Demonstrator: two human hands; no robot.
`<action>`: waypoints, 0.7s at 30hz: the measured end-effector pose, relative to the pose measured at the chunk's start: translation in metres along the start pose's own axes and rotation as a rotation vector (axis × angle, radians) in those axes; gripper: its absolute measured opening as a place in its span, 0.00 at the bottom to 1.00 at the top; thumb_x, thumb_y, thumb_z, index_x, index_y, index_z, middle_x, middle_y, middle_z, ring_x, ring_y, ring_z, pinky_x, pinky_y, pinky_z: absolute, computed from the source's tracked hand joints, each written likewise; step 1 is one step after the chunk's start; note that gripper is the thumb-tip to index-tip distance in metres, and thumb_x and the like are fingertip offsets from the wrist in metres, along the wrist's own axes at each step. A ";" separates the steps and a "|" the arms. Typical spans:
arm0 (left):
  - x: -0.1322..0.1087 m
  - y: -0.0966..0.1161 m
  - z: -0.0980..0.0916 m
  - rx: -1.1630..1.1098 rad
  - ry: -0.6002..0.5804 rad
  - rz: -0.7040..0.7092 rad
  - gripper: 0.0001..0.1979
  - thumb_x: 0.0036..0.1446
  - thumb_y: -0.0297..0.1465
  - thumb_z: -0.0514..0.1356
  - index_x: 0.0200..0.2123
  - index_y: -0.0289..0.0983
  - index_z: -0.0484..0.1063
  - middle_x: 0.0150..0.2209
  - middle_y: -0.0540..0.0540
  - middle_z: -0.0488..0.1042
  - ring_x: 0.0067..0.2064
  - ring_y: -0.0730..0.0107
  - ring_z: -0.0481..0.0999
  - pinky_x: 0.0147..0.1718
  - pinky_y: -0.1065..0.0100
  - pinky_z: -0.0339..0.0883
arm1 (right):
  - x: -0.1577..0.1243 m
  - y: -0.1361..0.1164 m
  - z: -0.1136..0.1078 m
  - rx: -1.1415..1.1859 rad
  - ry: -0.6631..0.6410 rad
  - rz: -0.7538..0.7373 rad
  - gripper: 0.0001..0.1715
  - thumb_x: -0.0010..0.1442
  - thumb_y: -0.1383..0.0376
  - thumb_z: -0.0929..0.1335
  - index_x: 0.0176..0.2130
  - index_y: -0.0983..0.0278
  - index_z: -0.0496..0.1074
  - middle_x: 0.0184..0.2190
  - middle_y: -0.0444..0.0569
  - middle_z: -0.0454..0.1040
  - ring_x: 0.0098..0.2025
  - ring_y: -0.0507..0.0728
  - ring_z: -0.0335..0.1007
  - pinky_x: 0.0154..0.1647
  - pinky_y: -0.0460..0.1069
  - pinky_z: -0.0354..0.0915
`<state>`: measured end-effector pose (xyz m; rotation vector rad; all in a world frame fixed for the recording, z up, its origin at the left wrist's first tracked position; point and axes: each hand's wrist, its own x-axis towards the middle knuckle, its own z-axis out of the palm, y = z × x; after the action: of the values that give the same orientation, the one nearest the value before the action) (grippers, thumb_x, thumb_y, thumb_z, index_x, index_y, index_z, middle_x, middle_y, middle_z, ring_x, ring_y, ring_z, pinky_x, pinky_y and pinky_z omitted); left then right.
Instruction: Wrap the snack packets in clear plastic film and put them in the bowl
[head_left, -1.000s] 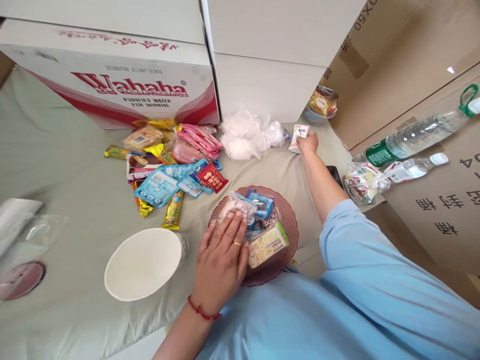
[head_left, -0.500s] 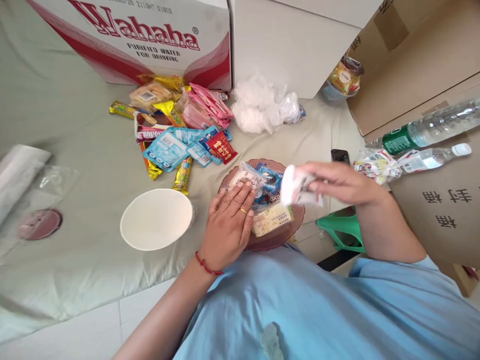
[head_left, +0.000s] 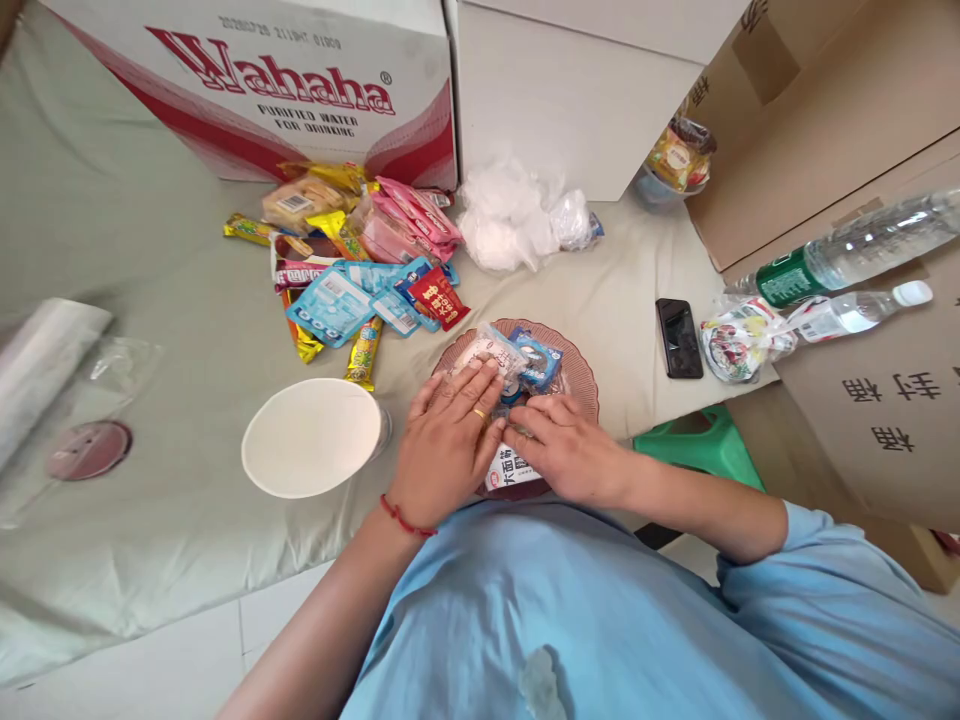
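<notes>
A reddish ribbed glass plate (head_left: 587, 372) holds several packaged snacks in front of me. My left hand (head_left: 448, 440), with a ring and a red bracelet, lies flat with fingers stretched over a clear-wrapped snack (head_left: 486, 345) on the plate's left side. My right hand (head_left: 574, 450) rests across the plate's front with fingers extended, touching a white snack packet (head_left: 504, 474) that lies partly under it. Beyond the fingers lies a blue snack packet (head_left: 538, 358). Most of the plate's middle is hidden by both hands.
Left of the plate stands a white paper tub (head_left: 311, 438). Behind it lie blue packets (head_left: 334, 300), a red packet (head_left: 439, 297) and pink packets (head_left: 416, 215). A white box (head_left: 300, 90) backs them. At right are a phone (head_left: 679, 338), bottles (head_left: 855, 312) and a green stool (head_left: 705, 445).
My right hand has come down leftward onto the plate, and the white packet it held in the air now lies there over the biscuit pack. My left hand has stayed in place.
</notes>
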<state>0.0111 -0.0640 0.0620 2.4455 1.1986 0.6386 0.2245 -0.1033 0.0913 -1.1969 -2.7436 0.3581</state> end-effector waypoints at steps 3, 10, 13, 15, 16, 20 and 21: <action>-0.002 0.003 0.005 0.071 0.056 0.022 0.25 0.71 0.32 0.53 0.69 0.42 0.66 0.70 0.43 0.67 0.71 0.57 0.66 0.71 0.49 0.49 | 0.001 0.003 -0.003 0.091 0.118 -0.020 0.18 0.72 0.66 0.64 0.57 0.62 0.74 0.56 0.59 0.74 0.58 0.66 0.63 0.58 0.62 0.65; -0.002 0.000 0.005 0.107 0.061 0.046 0.25 0.70 0.31 0.53 0.68 0.42 0.66 0.70 0.43 0.67 0.70 0.56 0.67 0.71 0.50 0.49 | 0.022 0.169 -0.027 0.313 0.648 0.783 0.21 0.73 0.55 0.61 0.50 0.63 0.76 0.46 0.55 0.77 0.48 0.61 0.74 0.51 0.56 0.71; -0.003 0.000 0.005 0.110 0.082 0.057 0.26 0.69 0.30 0.54 0.68 0.42 0.66 0.69 0.43 0.68 0.70 0.56 0.67 0.71 0.50 0.49 | 0.042 0.270 -0.023 0.314 0.580 1.191 0.21 0.72 0.57 0.62 0.47 0.69 0.77 0.43 0.60 0.78 0.51 0.65 0.74 0.56 0.59 0.69; -0.003 0.000 0.005 0.125 0.089 0.069 0.25 0.69 0.29 0.55 0.68 0.41 0.66 0.69 0.42 0.69 0.70 0.57 0.68 0.71 0.51 0.49 | 0.062 0.316 -0.020 0.334 0.529 1.338 0.25 0.71 0.53 0.63 0.47 0.71 0.77 0.46 0.64 0.77 0.55 0.69 0.72 0.59 0.62 0.66; -0.002 0.000 0.005 0.134 0.090 0.071 0.25 0.69 0.29 0.54 0.67 0.40 0.67 0.69 0.42 0.69 0.70 0.57 0.68 0.70 0.51 0.49 | 0.074 0.331 -0.018 0.339 0.508 1.369 0.28 0.70 0.50 0.64 0.47 0.71 0.77 0.48 0.66 0.77 0.58 0.71 0.70 0.61 0.64 0.64; -0.001 0.003 0.005 0.164 0.097 0.066 0.24 0.69 0.29 0.54 0.66 0.38 0.68 0.68 0.39 0.70 0.70 0.57 0.67 0.70 0.51 0.50 | 0.119 0.353 -0.013 0.371 0.507 1.294 0.34 0.62 0.42 0.69 0.45 0.70 0.77 0.54 0.68 0.74 0.64 0.74 0.62 0.65 0.67 0.58; -0.001 0.003 0.005 0.167 0.097 0.065 0.24 0.69 0.29 0.54 0.66 0.37 0.67 0.68 0.39 0.70 0.70 0.56 0.67 0.70 0.51 0.50 | 0.127 0.353 -0.011 0.383 0.509 1.262 0.32 0.60 0.42 0.70 0.43 0.69 0.77 0.53 0.67 0.74 0.64 0.73 0.62 0.65 0.66 0.58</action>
<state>0.0152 -0.0672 0.0593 2.6282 1.2604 0.7097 0.3895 0.2236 0.0110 -2.2854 -1.1511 0.5260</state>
